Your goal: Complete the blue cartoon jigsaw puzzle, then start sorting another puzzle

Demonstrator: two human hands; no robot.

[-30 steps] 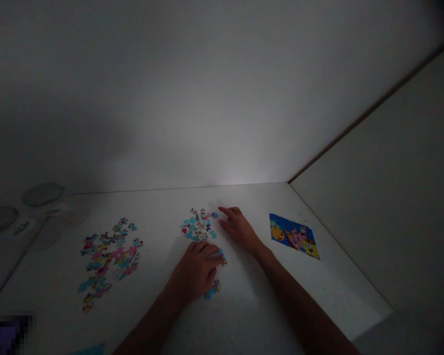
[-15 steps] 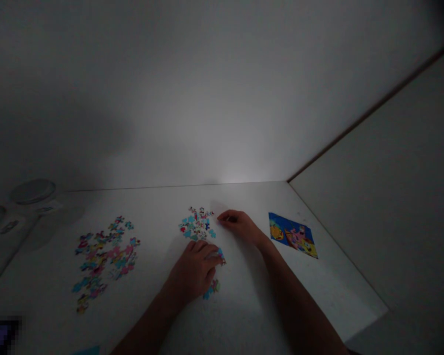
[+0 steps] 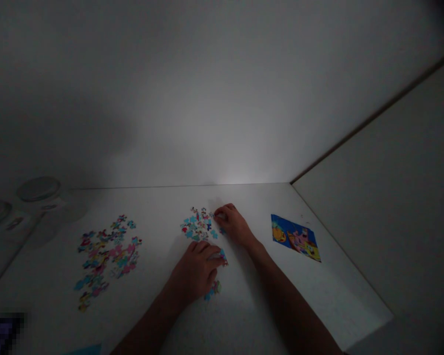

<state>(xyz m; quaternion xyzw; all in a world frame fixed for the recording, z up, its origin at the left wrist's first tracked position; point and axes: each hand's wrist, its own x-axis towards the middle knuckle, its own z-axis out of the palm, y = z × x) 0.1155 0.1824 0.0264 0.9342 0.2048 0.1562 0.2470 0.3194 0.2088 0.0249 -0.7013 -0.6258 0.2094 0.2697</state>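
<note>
Near the middle of the white table, my left hand [image 3: 198,268] rests palm down with its fingers apart, touching a small group of joined puzzle pieces [image 3: 223,256]. Just below it lies another small cluster of pieces [image 3: 212,290]. My right hand [image 3: 232,224] is at the right edge of the central puzzle pile [image 3: 198,224], its thumb and index finger closed together; whatever is between them is too small to make out. A blue piece [image 3: 222,230] shows beneath that hand.
A larger puzzle pile [image 3: 109,256] is spread on the left. Two round-lidded containers [image 3: 39,190] stand at the back left. A colourful picture card [image 3: 296,237] lies at the right. A wall rises behind the table [image 3: 163,197].
My right hand has moved slightly left and now reaches the edge of the central pile, its fingers curled more. My left hand has stayed on its pieces. The camera view has shifted slightly.
</note>
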